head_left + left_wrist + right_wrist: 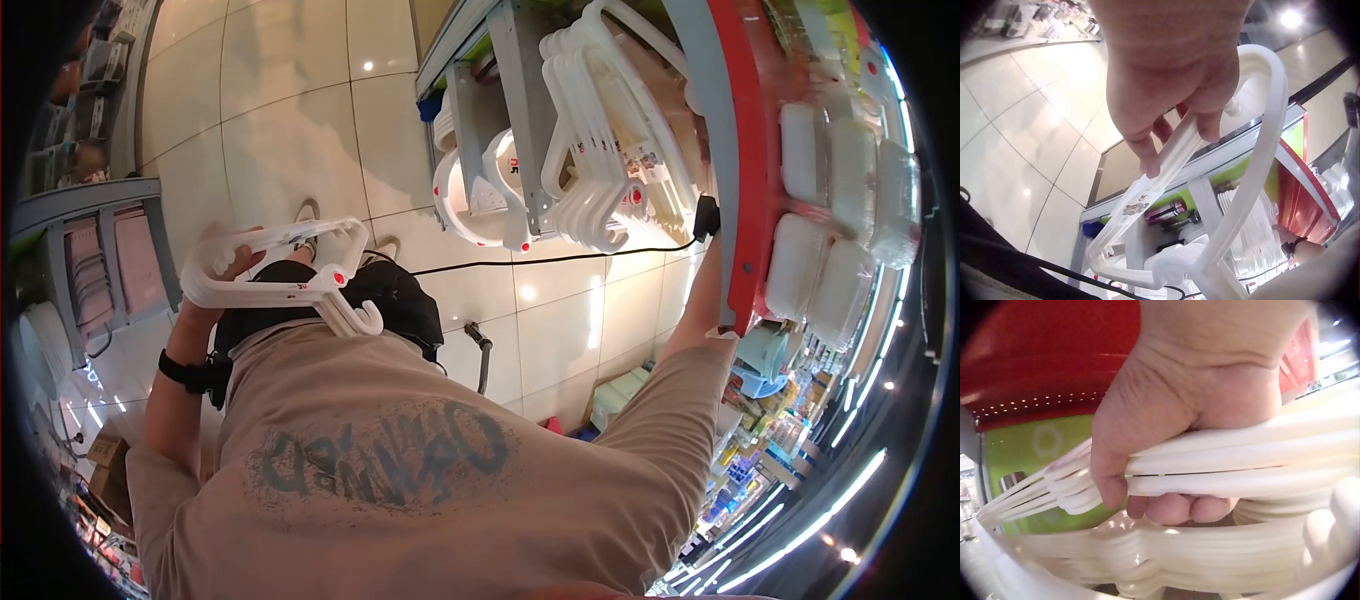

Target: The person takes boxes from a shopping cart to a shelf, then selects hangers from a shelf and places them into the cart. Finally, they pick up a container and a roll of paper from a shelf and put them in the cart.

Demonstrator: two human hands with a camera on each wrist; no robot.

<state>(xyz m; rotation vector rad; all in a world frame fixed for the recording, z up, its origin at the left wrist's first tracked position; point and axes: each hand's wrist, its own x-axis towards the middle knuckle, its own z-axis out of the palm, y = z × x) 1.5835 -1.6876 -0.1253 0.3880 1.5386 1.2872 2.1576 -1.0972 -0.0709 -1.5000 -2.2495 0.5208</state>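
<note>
My left hand (238,258) holds a white plastic clothes hanger (262,294) in front of my waist, its hook pointing toward my body. In the left wrist view, the fingers of that hand (1169,94) curl over the hanger's straight bar (1169,159), which carries a printed label. My right hand (1179,406) grips the bars of several white hangers (1241,456) from a stack, thumb on the near side and fingertips showing beneath. More stacked hangers (1222,550) lie just below it. In the head view the shelf edge hides this hand.
A grey shelf with a red edge (745,160) stands at my right, with white wrapped packs (800,260) above. White rings (465,205) sit in a neighbouring shelf compartment. Another shelf unit (100,210) is at the left. A black cable (540,262) crosses in front of me over the tiled floor (290,110).
</note>
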